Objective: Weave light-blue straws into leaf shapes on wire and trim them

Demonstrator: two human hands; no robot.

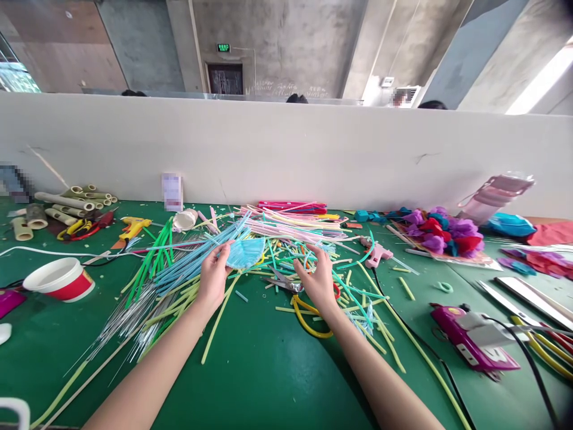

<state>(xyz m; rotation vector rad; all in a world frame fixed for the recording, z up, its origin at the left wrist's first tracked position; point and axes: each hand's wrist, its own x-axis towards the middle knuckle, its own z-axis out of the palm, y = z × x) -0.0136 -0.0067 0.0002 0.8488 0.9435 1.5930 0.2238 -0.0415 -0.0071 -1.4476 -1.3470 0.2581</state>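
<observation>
My left hand [212,276] pinches the edge of a light blue, fan-shaped piece [246,253] with ribs running across it, held above the pile. Its thumb and fingers are closed on the near-left rim. My right hand [319,279] is a little way to the right, fingers and thumb spread, nothing between them. Below it lies a pair of scissors [283,280], blades pointing left, with yellow and red handles partly hidden by the hand. Around both hands spread thin coloured sticks: a blue bundle [192,257], pink ones [290,226] and loose yellow-green ones [219,316].
A yellow glue gun [134,228], pliers [80,228] and bamboo pieces [80,203] lie left, behind a paper cup [58,283]. A pink glue gun [378,254], purple and red fabric flowers [443,230], a leaning bottle [496,194] and a purple power strip [470,337] are right.
</observation>
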